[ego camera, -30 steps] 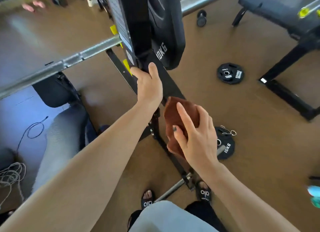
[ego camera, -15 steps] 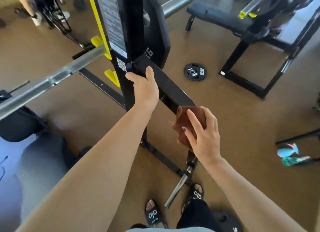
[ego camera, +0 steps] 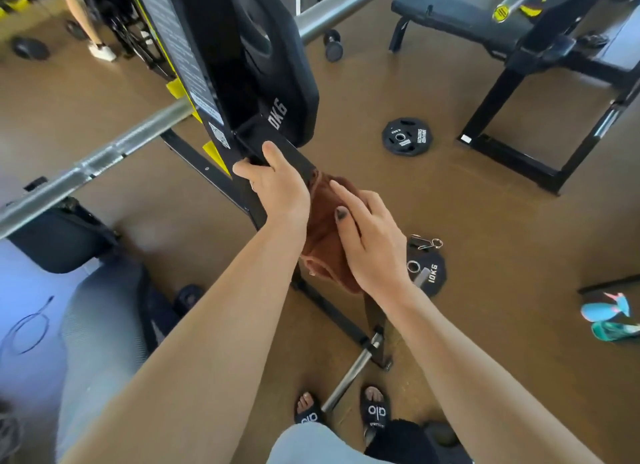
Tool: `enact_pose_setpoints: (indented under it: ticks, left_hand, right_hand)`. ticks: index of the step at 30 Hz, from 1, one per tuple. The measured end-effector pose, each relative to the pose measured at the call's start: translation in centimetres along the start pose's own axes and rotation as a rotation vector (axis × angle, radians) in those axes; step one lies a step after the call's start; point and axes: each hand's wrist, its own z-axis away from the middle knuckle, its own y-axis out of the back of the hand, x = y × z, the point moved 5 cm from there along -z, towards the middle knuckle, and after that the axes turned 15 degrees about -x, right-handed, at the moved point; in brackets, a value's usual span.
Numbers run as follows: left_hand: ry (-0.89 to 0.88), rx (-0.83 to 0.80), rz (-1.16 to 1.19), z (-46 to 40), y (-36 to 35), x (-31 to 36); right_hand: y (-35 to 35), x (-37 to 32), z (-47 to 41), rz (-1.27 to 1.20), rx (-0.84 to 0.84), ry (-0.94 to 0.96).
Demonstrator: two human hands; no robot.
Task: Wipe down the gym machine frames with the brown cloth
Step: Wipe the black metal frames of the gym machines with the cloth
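I am watching the crumpled brown terry cloth lying against the slanted black steel brace of the rack, bunched just below where the brace meets the black upright post. The right hand is pressing it there, fingers straight and slightly spread over the fabric. The left hand is gripping the brace just above, fingers curled round its edge, touching the cloth's top. I judge a wiping stroke on this brace is in hand. Next, I reckon, the cloth needs sliding along the brace under steady pressure, and the left hand is blocking the upward path. A black 10 kg plate is lying on the brown floor nearby.
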Motion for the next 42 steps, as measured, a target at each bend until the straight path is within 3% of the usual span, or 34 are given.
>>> enact_pose_setpoints:
  ticks: [6, 9, 12, 16, 21, 26, 29, 33, 36, 38, 42]
  left_hand:
    - [-0.053, 0.120, -0.048, 0.3, -0.5, -0.4]
    - [-0.054, 0.186, -0.103, 0.3, -0.6, -0.3]
    - [-0.014, 0.213, -0.145, 0.0, -0.5, -0.2]
    - [-0.008, 0.231, -0.180, 0.0, -0.4, -0.4]
    - [-0.049, 0.217, -0.234, 0.5, -0.7, -0.5]
    - [-0.074, 0.219, -0.231, 0.3, -0.6, -0.4]
    - [-0.081, 0.224, -0.214, 0.1, -0.5, -0.6]
    - [-0.095, 0.217, -0.205, 0.1, -0.5, -0.9]
    - [-0.090, 0.216, -0.232, 0.0, -0.5, -0.8]
    - [-0.091, 0.195, -0.254, 0.1, -0.6, -0.8]
    - [-0.106, 0.203, -0.249, 0.2, -0.4, -0.9]
  right_hand:
    - [-1.4, 7.3, 5.3, -0.908, -0.024, -0.393]
    - [0.8, 3.8, 0.7, -0.639, -0.186, -0.418]
    - [1.6, -0.4, -5.4, -0.439, -0.377, -0.316]
    - [0.5, 1.7, -5.0, -0.572, -0.426, -0.330]
    - [-1.0, 8.2, 2.4, -0.958, -0.246, -0.559]
    - [1.2, 3.7, 0.5, -0.333, -0.116, -0.277]
    - [0.8, 0.9, -0.8, -0.081, -0.150, -0.130]
    - [0.8, 1.3, 0.5, 0.006, -0.151, 0.066]
    - [-0.1, 3.2, 2.7, 0.033, -0.002, 0.147]
    - [-1.3, 5.6, 5.0, 0.026, 0.050, 0.134]
    - [-3.7, 10.1, 9.9, -0.017, -0.032, -0.032]
